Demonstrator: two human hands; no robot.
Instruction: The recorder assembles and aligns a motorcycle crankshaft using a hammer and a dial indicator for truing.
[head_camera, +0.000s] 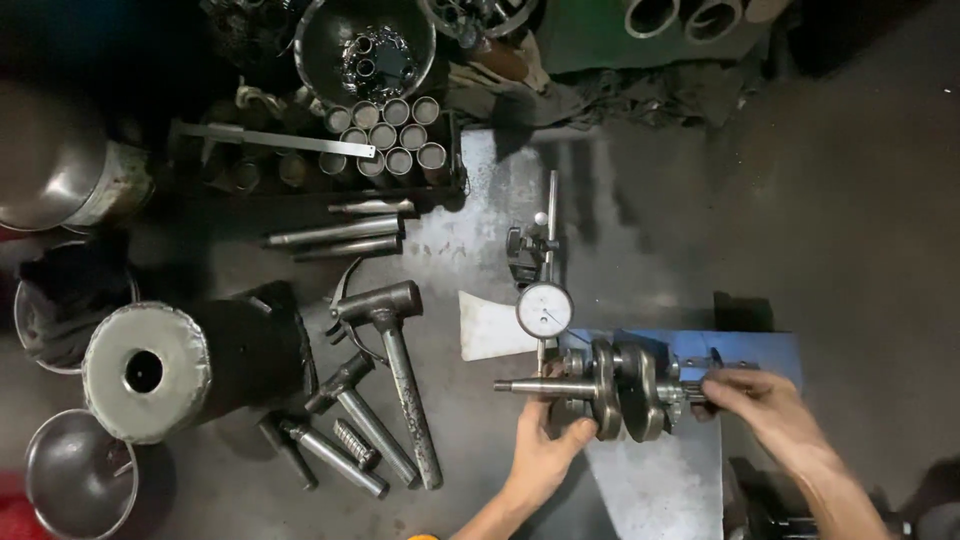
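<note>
Crankshaft (620, 388) spans between left hand (545, 452) and right hand (755, 398), each gripping shaft end.

Left hand (545, 450) and right hand (755, 395) both reach forward, fingers curled.

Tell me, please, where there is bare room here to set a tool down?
Bare grey floor lies right of the round white dial gauge, above the blue steel stand. Left is crowded: two steel hammers, loose rods and short metal sleeves. Both hands hold the grey steel crankshaft.
</note>
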